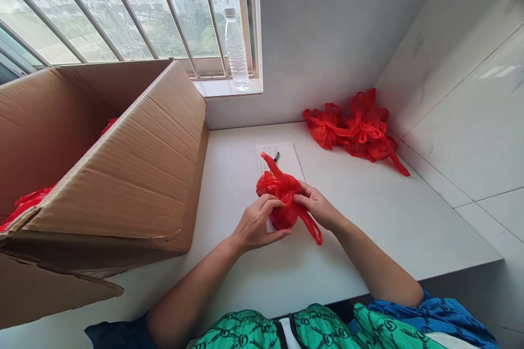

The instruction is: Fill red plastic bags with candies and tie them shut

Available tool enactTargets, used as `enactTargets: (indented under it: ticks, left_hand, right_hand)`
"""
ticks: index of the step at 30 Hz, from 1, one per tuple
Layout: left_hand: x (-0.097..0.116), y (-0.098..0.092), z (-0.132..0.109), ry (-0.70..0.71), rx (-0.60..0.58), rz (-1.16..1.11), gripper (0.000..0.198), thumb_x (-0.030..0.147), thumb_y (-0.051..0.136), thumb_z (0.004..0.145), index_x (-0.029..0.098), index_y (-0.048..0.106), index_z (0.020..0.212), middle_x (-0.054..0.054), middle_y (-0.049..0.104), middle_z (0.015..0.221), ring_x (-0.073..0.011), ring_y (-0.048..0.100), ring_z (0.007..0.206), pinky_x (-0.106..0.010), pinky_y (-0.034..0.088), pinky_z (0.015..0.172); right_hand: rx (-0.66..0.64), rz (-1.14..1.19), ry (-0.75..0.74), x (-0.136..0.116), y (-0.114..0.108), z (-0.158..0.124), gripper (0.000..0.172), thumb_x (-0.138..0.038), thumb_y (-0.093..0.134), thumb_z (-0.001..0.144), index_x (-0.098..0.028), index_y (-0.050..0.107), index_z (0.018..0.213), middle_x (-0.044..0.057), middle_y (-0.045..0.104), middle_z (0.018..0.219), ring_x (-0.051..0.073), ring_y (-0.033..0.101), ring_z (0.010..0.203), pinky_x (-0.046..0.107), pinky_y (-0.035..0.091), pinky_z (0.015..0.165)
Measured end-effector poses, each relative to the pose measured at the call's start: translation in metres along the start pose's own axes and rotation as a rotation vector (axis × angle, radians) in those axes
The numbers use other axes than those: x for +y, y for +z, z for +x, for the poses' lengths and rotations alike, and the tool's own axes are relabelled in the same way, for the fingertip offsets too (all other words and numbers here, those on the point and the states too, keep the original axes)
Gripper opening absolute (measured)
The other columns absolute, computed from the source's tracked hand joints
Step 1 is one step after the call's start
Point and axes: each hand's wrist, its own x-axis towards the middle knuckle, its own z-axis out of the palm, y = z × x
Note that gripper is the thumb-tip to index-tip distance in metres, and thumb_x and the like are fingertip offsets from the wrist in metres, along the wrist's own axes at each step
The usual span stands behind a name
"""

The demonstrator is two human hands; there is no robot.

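Note:
A crumpled red plastic bag (pixel 285 188) is held between my two hands above the white tabletop. My left hand (pixel 260 221) grips its lower left side, fingers on top and thumb underneath. On the right side, my right hand (pixel 314 203) pinches the bag between thumb and fingers. One handle of the bag sticks up to the upper left, and a looped one hangs to the lower right. Behind the bag lies a notebook (pixel 286 154) with a black pen (pixel 277 157) on it, both partly covered. What the bag contains, if anything, cannot be made out.
An open cardboard box (pixel 135 174) stands at the left, with red plastic (pixel 30 204) inside. More red bags (pixel 356 126) lie heaped in the back right corner. On the sill of the barred window stands a clear water bottle (pixel 236 52). A tiled wall (pixel 470 120) borders the right.

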Motion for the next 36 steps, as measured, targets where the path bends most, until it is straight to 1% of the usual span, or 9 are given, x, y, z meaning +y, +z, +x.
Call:
enactTargets:
  ticks: [5, 10, 16, 19, 22, 25, 30, 32, 36]
  left_hand:
    - [-0.010, -0.012, 0.005, -0.217, 0.303, -0.074, 0.033, 0.036, 0.064, 0.087, 0.021, 0.050, 0.113, -0.008, 0.058, 0.109, -0.0210, 0.058, 0.098, -0.033, 0.050, 0.076]
    - [-0.011, -0.010, 0.007, -0.378, 0.140, -0.077, 0.029, 0.040, 0.064, 0.088, 0.020, 0.061, 0.109, -0.007, 0.064, 0.108, -0.0225, 0.061, 0.100, -0.035, 0.051, 0.085]
    - [-0.023, -0.026, 0.005, -0.603, 0.125, -0.422, 0.017, 0.032, 0.054, 0.090, 0.018, 0.065, 0.090, -0.003, 0.069, 0.088, -0.0179, 0.065, 0.082, -0.030, 0.051, 0.075]
    - [-0.028, -0.034, 0.006, -0.666, 0.073, -0.581, 0.019, 0.036, 0.057, 0.088, 0.018, 0.061, 0.086, -0.004, 0.069, 0.087, -0.0197, 0.066, 0.083, -0.034, 0.053, 0.078]
    - [-0.025, -0.035, 0.007, -0.717, 0.066, -0.604, 0.021, 0.038, 0.062, 0.084, 0.018, 0.055, 0.083, -0.003, 0.066, 0.084, -0.0192, 0.065, 0.077, -0.033, 0.053, 0.071]
    - [-0.021, -0.032, 0.008, -0.758, 0.103, -0.589, 0.024, 0.037, 0.064, 0.083, 0.019, 0.049, 0.080, 0.000, 0.059, 0.078, -0.0160, 0.060, 0.072, -0.029, 0.050, 0.066]
    - [-0.015, -0.035, 0.010, -0.779, 0.111, -0.597, 0.022, 0.034, 0.065, 0.080, 0.020, 0.049, 0.087, 0.000, 0.055, 0.081, -0.0139, 0.055, 0.069, -0.026, 0.045, 0.060]
    - [-0.011, -0.038, 0.011, -0.798, 0.084, -0.609, 0.023, 0.036, 0.063, 0.081, 0.020, 0.051, 0.094, -0.003, 0.059, 0.089, -0.0160, 0.058, 0.074, -0.027, 0.047, 0.062]
    - [-0.004, -0.040, 0.011, -0.812, 0.031, -0.566, 0.026, 0.043, 0.056, 0.088, 0.019, 0.054, 0.096, -0.004, 0.060, 0.095, -0.0173, 0.057, 0.082, -0.028, 0.046, 0.068]
  right_hand:
    - [0.047, 0.034, -0.058, -0.008, -0.007, -0.004, 0.041, -0.031, 0.053, 0.089, -0.027, 0.056, 0.130, 0.005, 0.069, 0.118, 0.025, 0.067, 0.105, 0.040, 0.056, 0.090]
    - [-0.030, -0.096, -0.133, -0.005, 0.000, -0.006, 0.055, -0.030, 0.063, 0.086, -0.028, 0.047, 0.139, 0.006, 0.068, 0.117, 0.023, 0.066, 0.106, 0.041, 0.054, 0.093]
    - [0.459, -0.340, -0.279, 0.002, -0.025, 0.005, 0.053, -0.040, 0.073, 0.080, -0.027, 0.055, 0.128, 0.007, 0.062, 0.126, 0.017, 0.064, 0.090, 0.038, 0.052, 0.089]
    - [0.603, -0.475, -0.306, -0.003, -0.038, 0.001, 0.030, -0.048, 0.068, 0.084, -0.022, 0.065, 0.101, 0.003, 0.067, 0.099, 0.017, 0.061, 0.083, 0.034, 0.050, 0.081]
    - [0.358, -0.613, -0.181, -0.009, -0.038, -0.007, 0.033, -0.053, 0.062, 0.087, -0.021, 0.061, 0.077, -0.001, 0.062, 0.073, 0.015, 0.056, 0.068, 0.029, 0.046, 0.064]
    - [0.135, -0.720, -0.052, -0.010, -0.031, -0.010, 0.034, -0.055, 0.069, 0.080, -0.022, 0.059, 0.087, -0.002, 0.065, 0.083, 0.015, 0.057, 0.065, 0.028, 0.044, 0.059]
    - [0.574, -0.792, -0.248, -0.009, -0.031, -0.007, 0.035, -0.055, 0.065, 0.084, -0.022, 0.057, 0.094, 0.004, 0.060, 0.102, 0.015, 0.061, 0.072, 0.029, 0.048, 0.066]
    - [0.593, -0.832, -0.323, -0.010, -0.033, -0.008, 0.034, -0.055, 0.061, 0.088, -0.022, 0.057, 0.082, 0.002, 0.059, 0.090, 0.014, 0.057, 0.067, 0.029, 0.046, 0.064]
    - [0.165, -0.861, -0.250, -0.008, -0.026, -0.010, 0.037, -0.056, 0.064, 0.086, -0.022, 0.060, 0.072, 0.001, 0.061, 0.085, 0.011, 0.052, 0.057, 0.029, 0.045, 0.061]
